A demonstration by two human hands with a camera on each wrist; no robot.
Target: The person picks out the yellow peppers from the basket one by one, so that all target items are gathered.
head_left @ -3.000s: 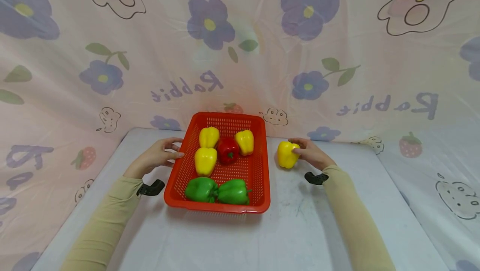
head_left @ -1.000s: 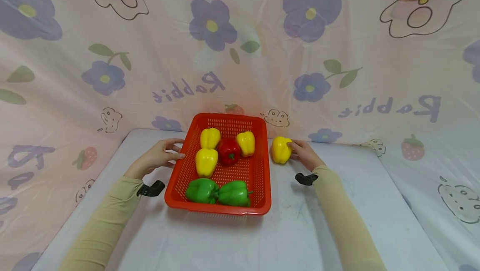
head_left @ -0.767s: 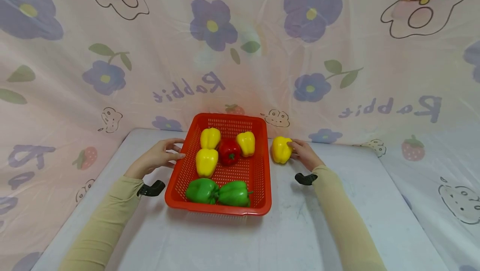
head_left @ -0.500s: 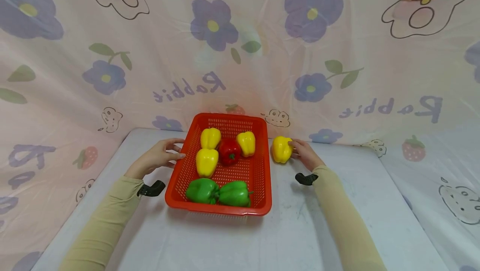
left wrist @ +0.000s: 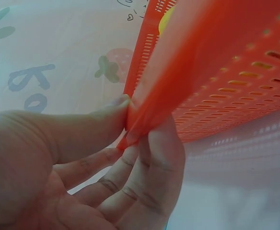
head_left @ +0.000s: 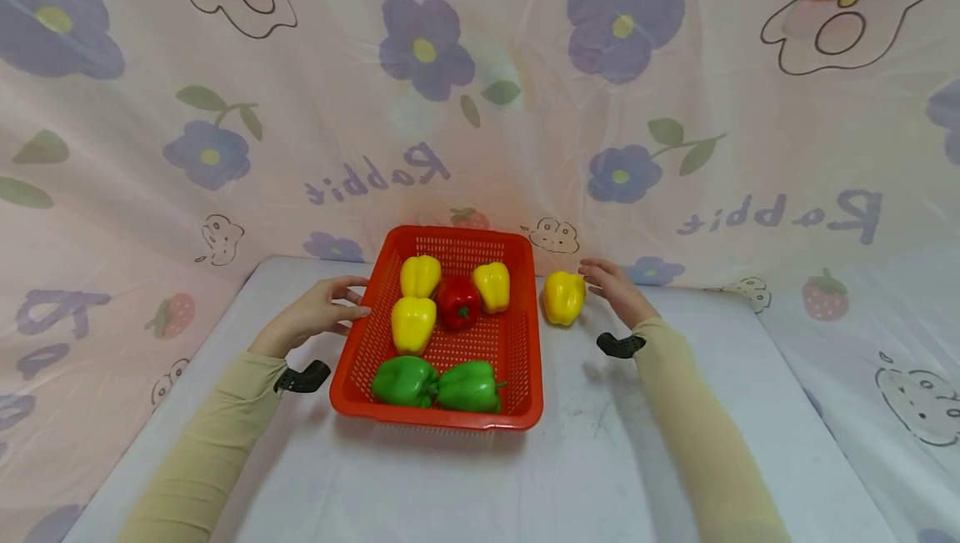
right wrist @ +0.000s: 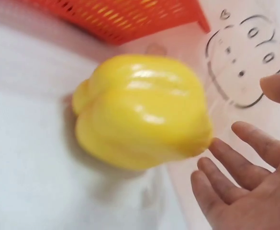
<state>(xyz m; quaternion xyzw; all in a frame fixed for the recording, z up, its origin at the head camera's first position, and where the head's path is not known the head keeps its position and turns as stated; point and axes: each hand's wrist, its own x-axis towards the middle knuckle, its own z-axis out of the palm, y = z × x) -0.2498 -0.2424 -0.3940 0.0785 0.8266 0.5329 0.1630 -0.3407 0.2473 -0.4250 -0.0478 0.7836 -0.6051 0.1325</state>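
A red plastic basket stands on the table, its left rim pinched between the thumb and fingers of my left hand. In the left wrist view the thumb lies on one side of the rim, the fingers on the other. To the right of the basket a yellow bell pepper lies on the table. My right hand is just right of it, fingers spread and holding nothing. Inside the basket are several yellow bell peppers, a red bell pepper and two green bell peppers.
A white cloth covers the table. Behind it hangs a pale pink curtain printed with flowers and rabbits, reaching down to the table's back edge. Dark wrist mounts sit on both of my sleeves.
The right hand moved left with the yellow bell pepper, setting it nearer the basket. Since half a second ago it has let go and drawn back right. The left hand stayed on the rim.
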